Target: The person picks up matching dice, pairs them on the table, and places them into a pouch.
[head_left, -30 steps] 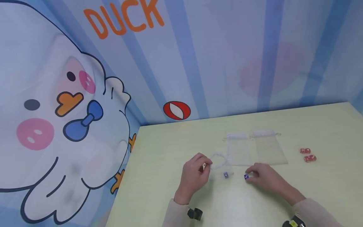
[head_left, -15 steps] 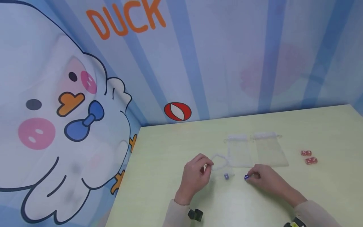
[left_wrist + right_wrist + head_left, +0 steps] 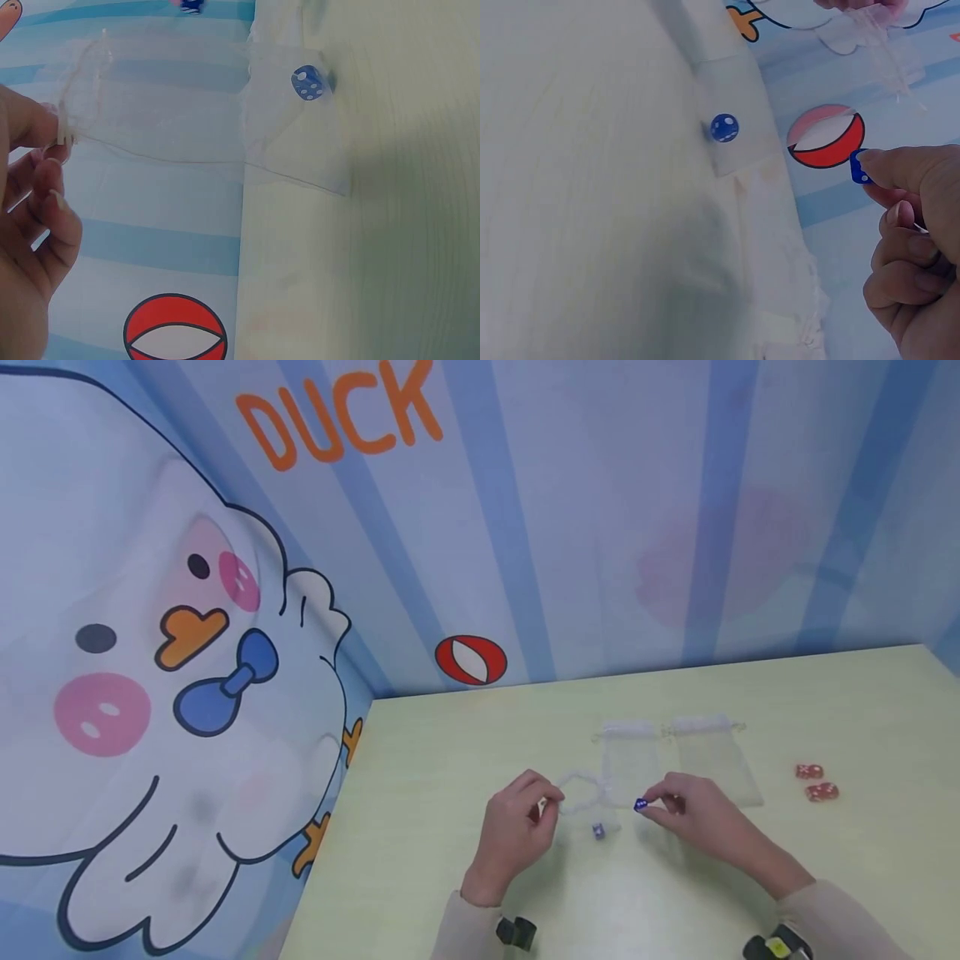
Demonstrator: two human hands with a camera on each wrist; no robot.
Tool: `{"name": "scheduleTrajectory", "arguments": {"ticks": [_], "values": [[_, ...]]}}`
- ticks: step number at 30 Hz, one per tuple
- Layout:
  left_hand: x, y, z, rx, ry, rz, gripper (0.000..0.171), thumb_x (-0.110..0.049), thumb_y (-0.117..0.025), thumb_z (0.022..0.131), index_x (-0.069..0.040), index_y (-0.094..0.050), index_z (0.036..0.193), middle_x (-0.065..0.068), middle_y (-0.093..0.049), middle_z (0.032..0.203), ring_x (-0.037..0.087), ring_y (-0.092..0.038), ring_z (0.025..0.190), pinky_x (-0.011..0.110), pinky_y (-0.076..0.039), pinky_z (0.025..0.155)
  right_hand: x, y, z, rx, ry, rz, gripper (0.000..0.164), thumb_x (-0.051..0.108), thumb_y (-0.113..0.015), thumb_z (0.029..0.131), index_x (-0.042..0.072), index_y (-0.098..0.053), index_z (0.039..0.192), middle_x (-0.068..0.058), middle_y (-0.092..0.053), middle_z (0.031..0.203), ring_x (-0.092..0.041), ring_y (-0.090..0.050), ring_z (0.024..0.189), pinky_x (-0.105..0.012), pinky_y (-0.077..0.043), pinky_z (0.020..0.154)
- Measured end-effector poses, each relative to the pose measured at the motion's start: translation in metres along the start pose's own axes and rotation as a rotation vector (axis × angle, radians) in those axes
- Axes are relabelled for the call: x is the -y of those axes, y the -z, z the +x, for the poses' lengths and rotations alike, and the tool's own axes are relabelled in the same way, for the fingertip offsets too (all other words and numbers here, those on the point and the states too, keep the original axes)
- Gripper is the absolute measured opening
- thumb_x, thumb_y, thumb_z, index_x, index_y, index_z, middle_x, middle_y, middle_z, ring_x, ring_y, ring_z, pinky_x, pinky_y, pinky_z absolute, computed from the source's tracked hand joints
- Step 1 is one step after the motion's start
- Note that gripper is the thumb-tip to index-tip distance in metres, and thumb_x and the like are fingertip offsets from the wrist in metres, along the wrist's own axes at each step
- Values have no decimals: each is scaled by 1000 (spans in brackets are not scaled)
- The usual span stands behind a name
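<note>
My left hand (image 3: pixel 517 831) pinches the gathered rim of a sheer organza drawstring bag (image 3: pixel 172 97), whose mouth is spread in a ring. A blue die with white pips (image 3: pixel 308 83) sits in the bag's low end, seen through the mesh close over the table. Between the thumb and forefinger of my right hand (image 3: pixel 701 818) is a second blue die (image 3: pixel 859 168), held in the air right of the bag's mouth. The other fingers of that hand are curled in, as the right wrist view shows.
Flat on the table (image 3: pixel 420 827) behind the hands lie two more organza bags, a left one (image 3: pixel 628 760) and a right one (image 3: pixel 716 760). Red dice lie at the right in a back group (image 3: pixel 809 771) and a front group (image 3: pixel 822 792). A printed cartoon backdrop (image 3: pixel 600 527) stands along the table's far edge.
My right hand has lifted its blue die and brought it slightly left, nearer the bag's mouth. The left hand has stayed almost still with the bag.
</note>
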State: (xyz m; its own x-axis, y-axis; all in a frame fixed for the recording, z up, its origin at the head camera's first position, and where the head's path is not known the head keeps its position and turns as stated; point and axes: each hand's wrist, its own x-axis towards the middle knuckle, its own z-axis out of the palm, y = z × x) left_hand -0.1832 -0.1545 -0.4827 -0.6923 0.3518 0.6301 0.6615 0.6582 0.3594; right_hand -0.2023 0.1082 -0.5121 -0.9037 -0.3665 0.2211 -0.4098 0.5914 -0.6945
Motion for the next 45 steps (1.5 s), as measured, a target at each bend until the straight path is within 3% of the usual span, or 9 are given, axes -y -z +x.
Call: {"name": "scheduleTrajectory", "arguments": {"ticks": [10, 18, 24, 39, 45], "values": [[1, -5, 2, -5, -6, 1, 14, -4, -57, 80, -14, -66, 79, -11, -55, 78, -4, -40, 55, 8, -35, 51, 40, 22, 19, -97, 99, 68, 11, 21, -70, 79, 16, -68, 89, 8, -42, 61, -7, -40, 55, -22, -37, 49], [-3, -4, 0, 15, 38, -3, 13, -8, -57, 82, -18, -65, 81, -14, -53, 80, -4, -40, 57, 8, -35, 51, 71, 14, 34, 2, 162, 128, 12, 24, -68, 82, 15, -67, 89, 8, -43, 63, -6, -40, 56, -22, -38, 50], [-5, -4, -1, 10, 39, -6, 13, -7, -56, 82, -17, -64, 82, -13, -53, 80, -5, -39, 57, 8, -35, 51, 75, 8, 36, 72, 163, 136, 11, 23, -68, 82, 15, -67, 90, 8, -41, 58, -5, -37, 51, -22, -38, 48], [-1, -6, 0, -29, -24, -36, 14, -3, -57, 79, -15, -64, 80, -11, -54, 79, -4, -39, 56, 7, -33, 51, 71, 4, 35, 95, 137, 128, 16, 23, -68, 81, 13, -67, 93, 8, -40, 55, -4, -34, 48, -22, -39, 49], [-2, -6, 0, -13, -6, -23, 14, -4, -57, 80, -16, -64, 81, -12, -54, 80, -5, -40, 56, 7, -34, 51, 69, 5, 35, 99, 114, 125, 18, 24, -66, 83, 15, -65, 98, 8, -43, 56, -4, -37, 48, -23, -39, 47]]}}
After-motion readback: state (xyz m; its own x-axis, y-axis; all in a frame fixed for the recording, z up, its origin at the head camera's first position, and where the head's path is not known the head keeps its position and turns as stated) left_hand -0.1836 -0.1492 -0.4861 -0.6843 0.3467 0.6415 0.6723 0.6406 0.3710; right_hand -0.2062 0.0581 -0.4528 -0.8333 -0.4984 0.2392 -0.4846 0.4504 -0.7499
